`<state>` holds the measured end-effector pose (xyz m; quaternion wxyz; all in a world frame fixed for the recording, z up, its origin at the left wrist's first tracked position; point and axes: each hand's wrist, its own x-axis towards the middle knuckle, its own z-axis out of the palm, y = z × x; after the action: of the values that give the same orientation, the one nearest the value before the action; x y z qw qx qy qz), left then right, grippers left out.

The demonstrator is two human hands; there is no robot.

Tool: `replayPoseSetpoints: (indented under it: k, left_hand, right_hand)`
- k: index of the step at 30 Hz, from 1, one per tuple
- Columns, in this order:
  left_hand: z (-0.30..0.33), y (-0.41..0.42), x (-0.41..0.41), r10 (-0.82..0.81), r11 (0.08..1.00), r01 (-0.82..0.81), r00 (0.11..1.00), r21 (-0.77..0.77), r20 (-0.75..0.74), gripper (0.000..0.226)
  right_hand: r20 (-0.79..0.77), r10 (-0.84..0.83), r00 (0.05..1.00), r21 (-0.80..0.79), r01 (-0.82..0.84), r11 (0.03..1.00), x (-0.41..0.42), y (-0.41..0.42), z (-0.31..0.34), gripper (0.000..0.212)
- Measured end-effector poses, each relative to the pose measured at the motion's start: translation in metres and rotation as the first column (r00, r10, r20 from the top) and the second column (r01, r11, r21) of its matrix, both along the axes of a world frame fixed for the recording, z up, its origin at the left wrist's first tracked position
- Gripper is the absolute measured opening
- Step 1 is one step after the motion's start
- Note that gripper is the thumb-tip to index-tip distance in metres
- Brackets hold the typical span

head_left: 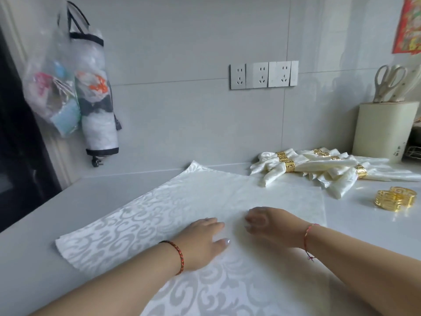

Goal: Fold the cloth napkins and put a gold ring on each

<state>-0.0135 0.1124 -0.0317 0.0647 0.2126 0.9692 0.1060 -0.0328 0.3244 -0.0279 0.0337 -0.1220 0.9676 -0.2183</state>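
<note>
ringed napkins point(319, 166) and loose gold rings point(395, 198) sit right; left hand point(202, 238) flat on the spread napkin point(159, 201), right hand point(264, 222) curled, grasp unclear.

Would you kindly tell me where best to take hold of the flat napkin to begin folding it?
Probably pinch the napkin at its far corner, coming from above: that corner curls slightly off the counter, while the rest lies flat.
</note>
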Motion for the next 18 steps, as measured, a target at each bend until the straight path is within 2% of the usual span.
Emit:
replayPoseSetpoints:
  k: [5, 9, 10, 12, 14, 18]
  left_hand:
    - [-0.001, -0.026, 0.052, -0.037, 0.999, 0.037, 0.999, -0.003, 0.021, 0.056]
    - [-0.009, -0.042, 0.087, -0.149, 0.979, 0.149, 0.989, -0.138, 0.01, 0.06]
    - [-0.01, -0.046, 0.09, -0.157, 0.973, 0.154, 0.988, -0.173, -0.003, 0.063]
    - [-0.009, -0.053, 0.09, -0.161, 0.968, 0.156, 0.987, -0.194, -0.01, 0.072]
    - [-0.006, -0.056, 0.086, -0.163, 0.969, 0.16, 0.987, -0.19, 0.001, 0.076]
    - [-0.006, -0.058, 0.081, -0.171, 0.971, 0.17, 0.985, -0.168, 0.01, 0.081]
  right_hand:
    - [-0.035, 0.188, 0.981, 0.031, -0.187, 0.982, 0.047, -0.006, -0.004, 0.042]
    - [0.07, 0.392, 0.917, -0.254, -0.363, 0.896, 0.09, 0.007, -0.001, 0.044]
    - [0.079, 0.462, 0.883, -0.253, -0.43, 0.866, 0.101, 0.011, 0.002, 0.048]
    - [0.049, 0.59, 0.806, -0.141, -0.579, 0.803, 0.115, 0.014, 0.008, 0.055]
    - [0.011, 0.675, 0.738, -0.086, -0.672, 0.736, 0.122, 0.013, 0.008, 0.051]
    - [-0.143, 0.646, 0.749, -0.085, -0.66, 0.746, 0.125, 0.01, -0.01, 0.039]
